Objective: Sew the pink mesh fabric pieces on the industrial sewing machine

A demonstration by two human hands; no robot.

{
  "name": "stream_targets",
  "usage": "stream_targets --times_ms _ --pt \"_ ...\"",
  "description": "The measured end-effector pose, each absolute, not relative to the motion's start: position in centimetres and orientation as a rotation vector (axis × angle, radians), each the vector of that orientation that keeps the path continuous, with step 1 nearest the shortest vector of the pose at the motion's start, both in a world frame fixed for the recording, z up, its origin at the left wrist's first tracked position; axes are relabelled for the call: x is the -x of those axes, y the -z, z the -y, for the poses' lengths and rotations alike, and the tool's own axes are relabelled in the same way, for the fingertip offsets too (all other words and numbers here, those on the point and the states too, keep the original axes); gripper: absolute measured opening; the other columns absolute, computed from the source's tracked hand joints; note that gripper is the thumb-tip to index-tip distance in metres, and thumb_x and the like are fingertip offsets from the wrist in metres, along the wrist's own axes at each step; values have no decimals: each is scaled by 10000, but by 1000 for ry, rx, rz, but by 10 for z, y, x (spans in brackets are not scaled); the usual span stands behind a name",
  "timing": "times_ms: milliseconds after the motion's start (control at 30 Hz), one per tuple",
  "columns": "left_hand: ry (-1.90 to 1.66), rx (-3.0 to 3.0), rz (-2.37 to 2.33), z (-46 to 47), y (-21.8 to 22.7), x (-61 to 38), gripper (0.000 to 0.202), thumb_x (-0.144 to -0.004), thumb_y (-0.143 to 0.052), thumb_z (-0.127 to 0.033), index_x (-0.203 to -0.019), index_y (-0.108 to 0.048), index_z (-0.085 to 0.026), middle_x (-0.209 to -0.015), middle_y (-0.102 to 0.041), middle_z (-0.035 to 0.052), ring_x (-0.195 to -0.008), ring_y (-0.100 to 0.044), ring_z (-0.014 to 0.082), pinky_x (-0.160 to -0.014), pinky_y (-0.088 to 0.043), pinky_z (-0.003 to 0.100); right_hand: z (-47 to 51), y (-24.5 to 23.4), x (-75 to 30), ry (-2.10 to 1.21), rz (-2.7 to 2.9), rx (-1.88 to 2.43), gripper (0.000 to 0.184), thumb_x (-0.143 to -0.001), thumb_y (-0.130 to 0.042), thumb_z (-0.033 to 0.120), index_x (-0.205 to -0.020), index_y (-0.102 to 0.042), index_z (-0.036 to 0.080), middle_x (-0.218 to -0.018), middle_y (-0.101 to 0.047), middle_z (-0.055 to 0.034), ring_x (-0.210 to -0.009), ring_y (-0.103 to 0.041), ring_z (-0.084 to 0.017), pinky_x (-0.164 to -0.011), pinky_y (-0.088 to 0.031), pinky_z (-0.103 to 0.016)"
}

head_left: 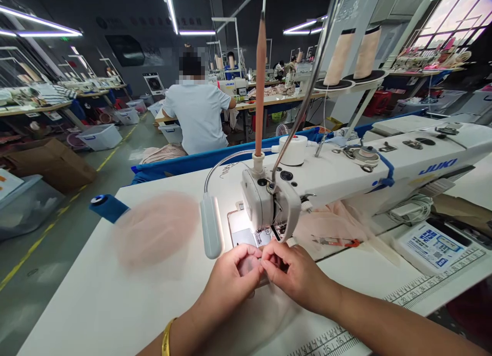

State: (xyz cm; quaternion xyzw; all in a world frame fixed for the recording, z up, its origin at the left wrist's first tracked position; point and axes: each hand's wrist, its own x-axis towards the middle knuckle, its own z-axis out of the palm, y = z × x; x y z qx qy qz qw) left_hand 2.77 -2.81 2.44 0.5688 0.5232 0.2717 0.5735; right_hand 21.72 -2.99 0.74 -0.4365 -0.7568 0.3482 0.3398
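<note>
My left hand [234, 274] and my right hand [298, 276] meet just in front of the sewing machine's head [263, 200]. Thumbs and fingertips are pinched closed on a sheer pale pink fabric [269, 317], which hangs thinly below them over the table edge. The held edge is mostly hidden by my fingers. Behind my fingertips lie the presser foot [264, 237] and the metal needle plate [242, 235]. More sheer pink fabric [157, 230] is spread on the left of the table, and another sheer piece [334, 223] lies under the machine arm.
Orange-handled thread snips [340, 242] lie right of the needle area. A grey lamp [210, 228] on a bent neck stands left of it. A blue thread cone [108, 208] rests at the left edge, a white box [434, 246] at right. A co-worker [198, 112] sits ahead.
</note>
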Motion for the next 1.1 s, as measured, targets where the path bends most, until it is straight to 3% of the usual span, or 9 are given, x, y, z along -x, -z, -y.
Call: stream_targets --times_ms 233,333,467,567,733,933,1100 --pt "-632 -1327 -1219 28 -22 -25 300 -810 -699 -472 -754 -544 -221 -618 -527 -47 -564 -511 146 -530 -435 252 31 -14 -218 -929 1979 1160 166 -990 -498 269 -829 -536 251 -695 -637 40 -641 -595 -159 -660 -450 -287" --pt "-668 -1451 -1245 29 -22 -23 275 -840 -663 -460 -750 -565 -219 -693 -547 -20 -621 -540 165 -560 -449 268 31 -14 -218 -902 1977 1180 167 -972 -505 268 -809 -531 249 -664 -606 43 -625 -576 -158 -627 -421 -280" --pt "-700 -1840 -1350 25 -18 -23 232 -898 -570 -353 -711 -584 -217 -809 -600 35 -821 -573 222 -691 -476 302 28 -8 -216 -782 2014 1240 179 -952 -513 219 -776 -495 246 -614 -555 51 -576 -531 -154 -602 -384 -281" --pt "-620 -2085 -1450 20 -11 -25 252 -906 -527 -276 -665 -482 -223 -775 -591 33 -797 -550 223 -704 -460 314 25 -2 -212 -639 2078 1341 188 -924 -522 156 -763 -476 241 -626 -575 46 -564 -521 -156 -597 -365 -286" --pt "-759 -2359 -1512 16 -3 -25 31 -894 -593 -225 -867 -579 -228 -885 -627 41 -839 -569 236 -730 -467 325 20 5 -209 -467 2117 1447 143 -891 -540 109 -817 -533 231 -723 -628 16 -645 -577 -180 -613 -364 -286" --pt "-756 -2813 -1207 21 4 -20 302 -955 -448 -44 -883 -688 -212 -886 -715 50 -777 -593 211 -788 -478 363 19 8 -215 -415 2145 1387 130 -971 -524 146 -914 -600 235 -857 -674 -20 -796 -627 -217 -654 -403 -291" --pt "-689 -2787 -1145 23 1 -16 320 -997 -430 -71 -996 -724 -199 -1008 -769 74 -831 -660 226 -802 -516 375 20 7 -227 -322 2309 1185 222 -995 -498 124 -925 -681 230 -871 -671 -42 -817 -598 -225 -701 -415 -313"
